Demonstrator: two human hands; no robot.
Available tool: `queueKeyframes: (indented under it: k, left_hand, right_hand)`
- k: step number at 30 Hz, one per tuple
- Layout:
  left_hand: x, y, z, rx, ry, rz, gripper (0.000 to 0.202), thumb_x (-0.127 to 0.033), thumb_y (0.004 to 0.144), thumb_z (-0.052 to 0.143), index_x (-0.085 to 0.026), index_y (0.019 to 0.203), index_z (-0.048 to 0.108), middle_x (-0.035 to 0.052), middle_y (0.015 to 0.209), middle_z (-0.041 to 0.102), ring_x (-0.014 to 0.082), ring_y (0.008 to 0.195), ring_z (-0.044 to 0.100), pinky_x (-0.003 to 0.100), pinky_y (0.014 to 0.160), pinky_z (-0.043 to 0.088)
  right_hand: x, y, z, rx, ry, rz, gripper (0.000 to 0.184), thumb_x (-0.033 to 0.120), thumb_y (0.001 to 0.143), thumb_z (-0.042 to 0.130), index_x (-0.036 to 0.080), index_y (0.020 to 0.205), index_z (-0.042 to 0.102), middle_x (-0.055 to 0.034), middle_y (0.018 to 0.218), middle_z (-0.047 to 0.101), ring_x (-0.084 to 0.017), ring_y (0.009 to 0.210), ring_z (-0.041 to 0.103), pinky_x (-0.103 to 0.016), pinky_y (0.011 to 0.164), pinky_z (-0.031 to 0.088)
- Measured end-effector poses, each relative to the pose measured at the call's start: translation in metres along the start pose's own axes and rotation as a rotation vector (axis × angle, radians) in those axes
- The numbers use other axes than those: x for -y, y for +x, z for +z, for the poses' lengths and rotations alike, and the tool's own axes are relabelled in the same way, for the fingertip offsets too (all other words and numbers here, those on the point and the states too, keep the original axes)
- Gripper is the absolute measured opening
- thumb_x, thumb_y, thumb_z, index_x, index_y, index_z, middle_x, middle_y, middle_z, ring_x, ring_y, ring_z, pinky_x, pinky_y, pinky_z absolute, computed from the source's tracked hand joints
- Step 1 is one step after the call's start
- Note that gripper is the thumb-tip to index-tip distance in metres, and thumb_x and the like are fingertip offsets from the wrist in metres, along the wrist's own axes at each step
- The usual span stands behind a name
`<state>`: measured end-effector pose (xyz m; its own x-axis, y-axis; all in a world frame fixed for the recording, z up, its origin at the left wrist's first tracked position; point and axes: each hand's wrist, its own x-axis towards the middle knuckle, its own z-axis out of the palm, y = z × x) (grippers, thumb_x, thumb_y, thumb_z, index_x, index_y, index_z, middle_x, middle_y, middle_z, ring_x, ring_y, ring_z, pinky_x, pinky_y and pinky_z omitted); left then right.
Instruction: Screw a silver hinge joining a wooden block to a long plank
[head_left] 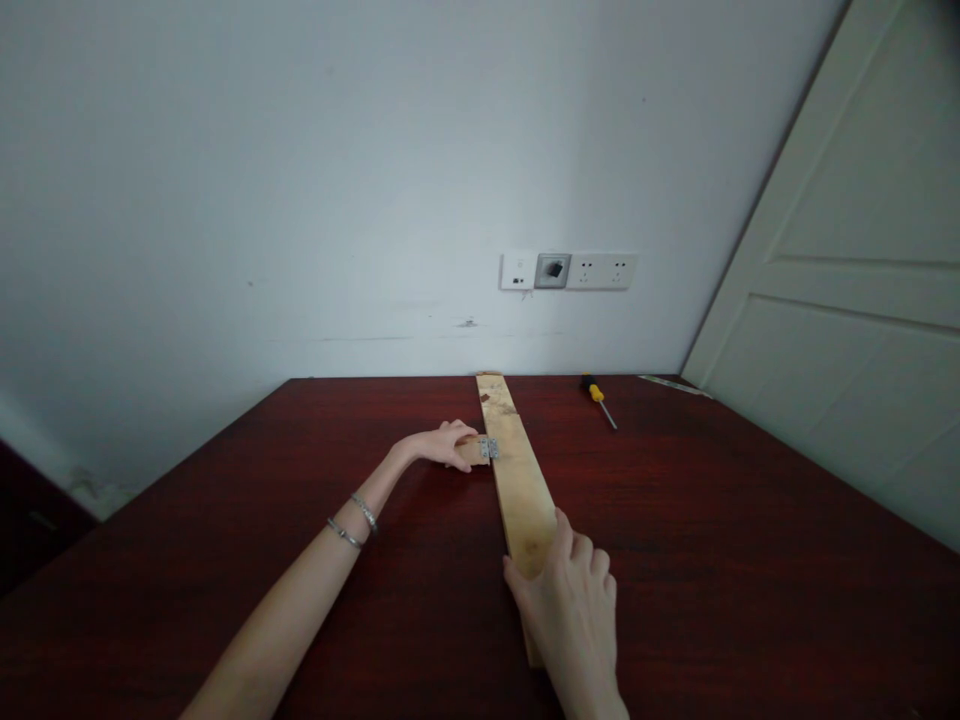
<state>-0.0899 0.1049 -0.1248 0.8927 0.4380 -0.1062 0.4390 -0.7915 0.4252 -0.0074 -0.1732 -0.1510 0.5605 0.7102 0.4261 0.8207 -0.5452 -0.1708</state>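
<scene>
A long, pale wooden board lies on the dark red tabletop, running from near me toward the wall. My right hand grips its near end, thumb on the left edge and fingers over the right. Against the board's left side sits a short wooden piece, joined to it by a small metal hinge. My left hand is closed around the short piece, with thumb in front and fingers behind. Whether screws sit in the hinge is too small to tell.
A yellow and black screwdriver lies right of the board, toward the wall. Farther right, a thin pale strip rests at the table's back edge. Wall sockets are above the table; a white panelled door stands on the right.
</scene>
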Motion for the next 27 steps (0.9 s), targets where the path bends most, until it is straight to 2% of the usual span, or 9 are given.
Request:
queueKeyframes:
  k: [5,8,11,14,17,20,24,27]
  left_hand:
    - [-0.001,-0.001,-0.001,0.006,-0.008,-0.007,0.077,-0.044,0.059,0.073,-0.026,0.129,0.047,0.0055,0.120,0.048,0.0298,0.113,0.042,0.039,0.097,0.035]
    - [-0.002,-0.002,-0.001,0.012,0.003,-0.003,0.078,-0.044,0.059,0.073,-0.027,0.130,0.046,0.0054,0.120,0.048,0.0298,0.114,0.042,0.038,0.097,0.035]
    - [-0.002,-0.002,0.000,0.027,0.020,-0.019,0.080,-0.045,0.060,0.072,-0.025,0.132,0.043,0.0065,0.120,0.048,0.0302,0.115,0.042,0.038,0.097,0.036]
    - [-0.001,-0.002,0.001,0.034,0.033,-0.059,0.087,-0.048,0.058,0.072,-0.022,0.135,0.040,0.0097,0.123,0.047,0.0324,0.117,0.041,0.040,0.098,0.035]
    - [0.000,-0.002,0.002,0.028,0.031,-0.059,0.090,-0.047,0.056,0.073,-0.021,0.135,0.039,0.0109,0.125,0.048,0.0341,0.119,0.040,0.042,0.100,0.033]
    - [0.001,-0.004,0.001,0.032,0.017,-0.040,0.089,-0.047,0.055,0.074,-0.024,0.134,0.040,0.0098,0.126,0.049,0.0344,0.120,0.040,0.043,0.101,0.032]
    - [0.003,-0.010,0.000,0.040,-0.018,-0.043,0.092,-0.048,0.054,0.075,-0.022,0.135,0.040,0.0113,0.129,0.047,0.0350,0.122,0.040,0.042,0.101,0.033]
    - [0.005,-0.012,-0.002,0.058,-0.030,-0.062,0.095,-0.048,0.052,0.077,-0.022,0.135,0.039,0.0123,0.131,0.046,0.0363,0.125,0.038,0.043,0.101,0.033]
  right_hand:
    - [-0.001,0.002,0.002,0.052,-0.019,-0.028,0.060,0.046,0.080,0.056,0.005,0.122,0.050,-0.0181,0.092,0.059,-0.033,0.083,0.055,-0.041,0.067,0.044]
    - [-0.006,0.013,-0.004,0.084,-0.014,-0.103,0.067,0.054,0.081,0.053,0.005,0.127,0.049,-0.0216,0.105,0.059,-0.033,0.088,0.056,-0.041,0.068,0.046]
    - [-0.015,0.039,-0.018,0.066,-0.007,-0.233,0.064,0.052,0.084,0.050,0.007,0.129,0.049,-0.0234,0.122,0.053,-0.035,0.102,0.053,-0.042,0.075,0.047]
    - [-0.025,0.080,-0.023,0.054,0.052,-0.384,0.046,0.041,0.090,0.044,0.012,0.125,0.053,-0.0191,0.121,0.054,-0.032,0.105,0.051,-0.041,0.081,0.046]
    - [-0.033,0.127,-0.009,0.175,0.212,-0.542,0.034,0.028,0.089,0.044,0.014,0.117,0.059,-0.0144,0.109,0.060,-0.026,0.103,0.054,-0.036,0.083,0.046]
    - [-0.036,0.167,0.016,0.401,0.448,-0.670,0.031,0.022,0.082,0.051,0.012,0.110,0.062,-0.0108,0.100,0.064,-0.019,0.090,0.059,-0.029,0.080,0.046]
    - [-0.030,0.196,0.043,0.445,0.603,-0.660,0.029,0.018,0.080,0.049,0.008,0.102,0.065,-0.0055,0.078,0.066,-0.015,0.069,0.059,-0.026,0.067,0.044]
    - [-0.022,0.202,0.054,0.478,0.631,-0.679,0.029,0.017,0.078,0.050,0.009,0.102,0.065,-0.0046,0.076,0.067,-0.015,0.067,0.059,-0.024,0.065,0.044]
